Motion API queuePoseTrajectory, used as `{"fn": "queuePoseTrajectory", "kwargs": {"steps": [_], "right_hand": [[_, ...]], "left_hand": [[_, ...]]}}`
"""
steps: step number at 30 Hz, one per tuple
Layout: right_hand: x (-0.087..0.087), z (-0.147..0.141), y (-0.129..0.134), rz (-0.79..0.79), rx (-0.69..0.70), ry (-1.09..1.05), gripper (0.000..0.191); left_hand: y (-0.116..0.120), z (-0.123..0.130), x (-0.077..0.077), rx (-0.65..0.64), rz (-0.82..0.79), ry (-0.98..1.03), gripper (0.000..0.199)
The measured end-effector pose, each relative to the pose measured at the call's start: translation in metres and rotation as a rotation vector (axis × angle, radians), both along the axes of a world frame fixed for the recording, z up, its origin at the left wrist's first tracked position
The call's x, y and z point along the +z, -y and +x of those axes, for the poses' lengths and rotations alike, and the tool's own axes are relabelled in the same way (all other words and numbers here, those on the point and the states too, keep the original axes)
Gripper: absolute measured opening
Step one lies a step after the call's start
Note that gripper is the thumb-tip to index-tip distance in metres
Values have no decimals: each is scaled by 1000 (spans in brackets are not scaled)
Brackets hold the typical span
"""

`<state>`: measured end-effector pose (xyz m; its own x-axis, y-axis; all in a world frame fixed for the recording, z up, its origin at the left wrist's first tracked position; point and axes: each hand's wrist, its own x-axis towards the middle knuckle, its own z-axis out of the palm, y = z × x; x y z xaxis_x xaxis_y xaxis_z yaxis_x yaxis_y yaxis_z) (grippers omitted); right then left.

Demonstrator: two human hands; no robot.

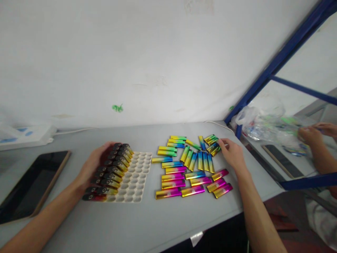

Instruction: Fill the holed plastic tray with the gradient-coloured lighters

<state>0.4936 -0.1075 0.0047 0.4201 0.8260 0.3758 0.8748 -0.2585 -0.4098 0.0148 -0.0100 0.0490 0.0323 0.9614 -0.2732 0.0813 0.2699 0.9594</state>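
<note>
Resting by loose metallic lighters (216, 151) at its fingertips, pinching or not I cannot tell, the right grip (232, 153) faces likely light, stiff, slick bodies best held mid-length, while the left grip (92, 162), closure hidden, flanks black-topped lighters (116, 169) in the tray (134, 175) rightward.

This looks like a workshop — matching shiny cases (173, 184) lie beside a pocketed tray (134, 177), a co-worker's hands (311, 136) beyond a blue frame (263, 79).

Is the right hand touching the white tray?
Apart. The head view shows loose shiny pieces and bare grey table between the right hand and the white tray.
</note>
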Motion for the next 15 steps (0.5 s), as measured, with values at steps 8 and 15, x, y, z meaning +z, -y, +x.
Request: {"fn": "queuePoseTrajectory", "kwargs": {"steps": [8,15], "right_hand": [[-3,10,1,23,-118,-35,56],[-4,15,3,118,-98,-87,48]], "left_hand": [[-5,-6,-7,-9,-8,-42,48],[-6,-9,-10,-25,78,-85,38]]}}
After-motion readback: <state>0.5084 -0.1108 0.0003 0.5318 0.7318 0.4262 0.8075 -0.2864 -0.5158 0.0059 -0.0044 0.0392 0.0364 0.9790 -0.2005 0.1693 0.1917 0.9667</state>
